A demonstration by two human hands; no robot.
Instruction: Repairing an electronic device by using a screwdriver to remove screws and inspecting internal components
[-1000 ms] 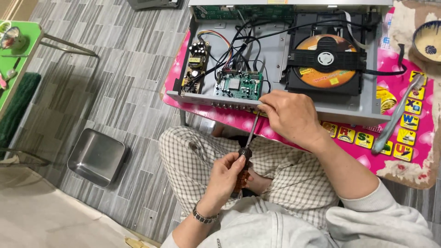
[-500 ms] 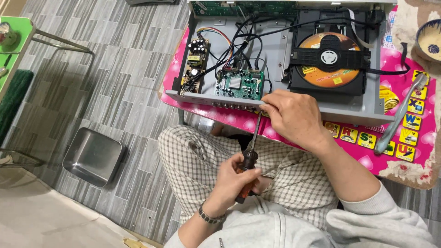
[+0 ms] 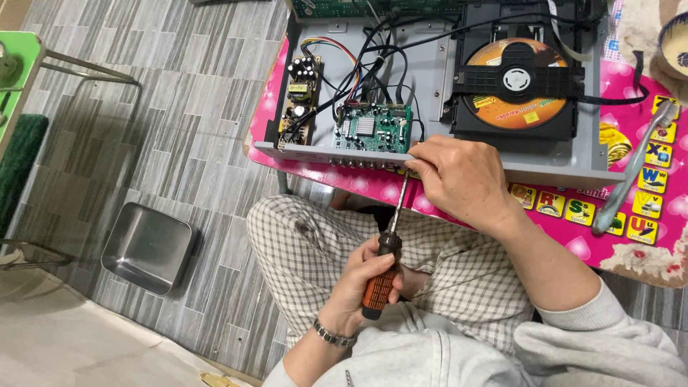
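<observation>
Left hand point(image 3: 362, 276) shifted lower on screwdriver point(image 3: 383, 261), fingers clenched round handle; right hand point(image 3: 459, 179) pinching shaft at player chassis point(image 3: 430, 161).

The screwdriver point(image 3: 385, 266) has a bare metal shaft and an orange-and-black ribbed handle. The player's case point(image 3: 430, 107) is matt grey sheet metal; its disc point(image 3: 512, 79) shines glossy orange. The table point(image 3: 645, 222) is glossy pink. The trousers point(image 3: 301, 244) are checked cloth. The floor tin point(image 3: 147, 247) is brushed metal.

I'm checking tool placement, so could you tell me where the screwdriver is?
In the head view, the screwdriver is centre frame, handle in the left hand, tip under the right hand.
</observation>
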